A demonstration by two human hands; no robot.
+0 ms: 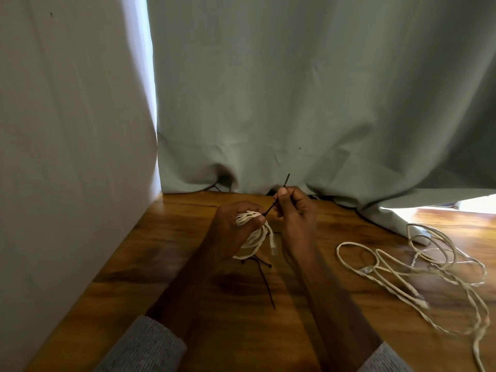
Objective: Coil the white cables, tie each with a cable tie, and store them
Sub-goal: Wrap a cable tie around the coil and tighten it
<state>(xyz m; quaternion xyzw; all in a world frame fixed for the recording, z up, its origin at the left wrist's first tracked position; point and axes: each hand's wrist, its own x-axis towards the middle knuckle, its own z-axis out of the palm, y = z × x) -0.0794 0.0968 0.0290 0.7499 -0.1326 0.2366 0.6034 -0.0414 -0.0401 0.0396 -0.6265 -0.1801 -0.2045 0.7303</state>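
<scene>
White cable coil [255, 236] sits bunched in the left hand [232, 224], held just above the wooden table [188, 264], its loops hanging below the fist and 1 connector end dangling on the right side of the bundle. The left fingers are curled round the top of the coil, clamping the strands together. A black cable tie [276, 201] runs up and to the right from the top of the coil, and the right hand [294, 208] pinches it between thumb and curled fingers, the tie's thin tip sticking out above the thumb. The 2 hands are close together, joined by the taut tie.

Below the coil, more black cable ties [264, 277] lie on the table, partly in the shadow of the forearms; how many I cannot tell. To the right, well apart from the hands, a loose tangle of white cables [418, 269] sprawls across the tabletop, uncoiled. A grey-green curtain [295, 103] hangs behind the table and touches its far edge. Grey sleeves [150, 345] cover both arms near the bottom edge.
</scene>
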